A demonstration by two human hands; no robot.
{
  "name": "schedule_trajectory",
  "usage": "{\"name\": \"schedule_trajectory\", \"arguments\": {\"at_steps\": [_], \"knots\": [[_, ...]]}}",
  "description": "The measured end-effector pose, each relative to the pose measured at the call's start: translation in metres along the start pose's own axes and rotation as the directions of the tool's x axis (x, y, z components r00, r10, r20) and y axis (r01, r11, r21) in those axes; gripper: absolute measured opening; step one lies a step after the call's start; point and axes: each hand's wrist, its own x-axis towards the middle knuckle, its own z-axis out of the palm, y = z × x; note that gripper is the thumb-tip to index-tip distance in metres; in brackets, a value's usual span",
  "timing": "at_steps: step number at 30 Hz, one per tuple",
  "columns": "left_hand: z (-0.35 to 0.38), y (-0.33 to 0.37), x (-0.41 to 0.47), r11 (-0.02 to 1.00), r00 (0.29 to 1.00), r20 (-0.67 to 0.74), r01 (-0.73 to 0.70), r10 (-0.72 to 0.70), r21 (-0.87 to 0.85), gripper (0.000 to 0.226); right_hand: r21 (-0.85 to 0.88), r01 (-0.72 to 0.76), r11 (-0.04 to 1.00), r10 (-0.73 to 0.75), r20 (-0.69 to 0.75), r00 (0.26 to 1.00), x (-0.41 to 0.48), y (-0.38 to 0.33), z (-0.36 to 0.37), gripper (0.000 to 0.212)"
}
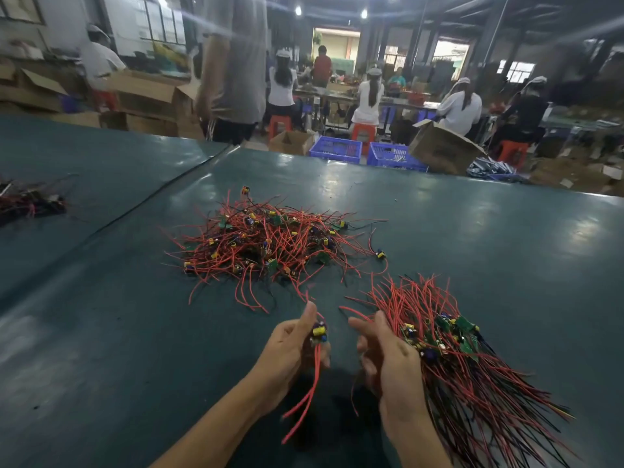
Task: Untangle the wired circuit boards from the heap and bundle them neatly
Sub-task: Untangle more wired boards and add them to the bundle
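On the head camera, my left hand is near the middle of the desk. It pinches a single circuit board between thumb and curled fingers. The board's red wires hang down toward me, clear of everything else, so I judge this board is already free.

My right hand sits just to the right of it, fingers curled around the bundle. It grasps where the boards are gathered, so the leads fan out far and near on either side. Holding it by the boards keeps them aligned and leaves the wires lying roughly parallel. The thumb reaches left toward the loose board, which I read as making ready to take it into the bundle.

The heap lies farther out on the desk, slightly left, apart from both hands. Many boards there are knotted together in red and black leads, so a good share of the sorting remains.

A smaller dark pile rests at the far left. Blue crates stand on the floor beyond the desk's far edge.
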Motion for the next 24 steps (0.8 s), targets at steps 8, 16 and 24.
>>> {"name": "schedule_trajectory", "arguments": {"at_steps": [8,16,24], "knots": [[-0.001,-0.004,-0.004,0.978,0.949,0.238,0.206,-0.205,0.019,0.048,-0.035,-0.069,0.997,0.07,0.042,0.997,-0.011,0.007,0.02,0.022],[-0.003,-0.013,-0.004,0.955,0.974,0.22,-0.113,0.052,0.276,0.025,-0.014,0.06,0.998,-0.062,-0.148,0.987,-0.009,0.006,0.016,0.024],[0.01,-0.016,-0.002,0.907,0.97,0.044,-0.24,0.24,0.346,0.033,-0.101,0.059,0.993,-0.073,-0.14,0.988,-0.008,0.01,0.02,0.024]]}}
